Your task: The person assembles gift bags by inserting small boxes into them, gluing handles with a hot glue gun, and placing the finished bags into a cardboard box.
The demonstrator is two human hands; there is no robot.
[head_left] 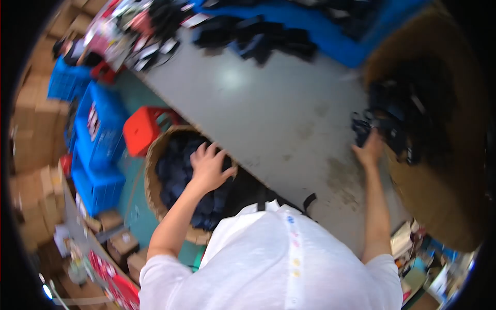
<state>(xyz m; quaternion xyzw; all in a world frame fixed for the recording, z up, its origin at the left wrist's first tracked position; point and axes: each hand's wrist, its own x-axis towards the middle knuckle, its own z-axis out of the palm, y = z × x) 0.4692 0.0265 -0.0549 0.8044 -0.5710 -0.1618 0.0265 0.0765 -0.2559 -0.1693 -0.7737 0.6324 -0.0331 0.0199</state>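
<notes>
My left hand (pixel 209 168) is open, fingers spread, over a round-edged carton (pixel 151 170) filled with dark navy pieces (pixel 178 163) that look like folded fabric. It holds nothing that I can see. At the right of the table, my right hand (pixel 370 150) is closed on a small dark navy item (pixel 360 128), whose exact kind is too blurred to tell. This item lies beside a heap of black items (pixel 395 113) spilling from a large brown carton (pixel 434 201) on its side.
A grey table (pixel 289 113) spans the middle. Dark bundles (pixel 253 39) and a blue bin (pixel 351 51) lie along its far side. A red stool (pixel 142 132), blue crates (pixel 98 124) and stacked cardboard boxes (pixel 33 139) stand at left. A person (pixel 80 51) is at far left.
</notes>
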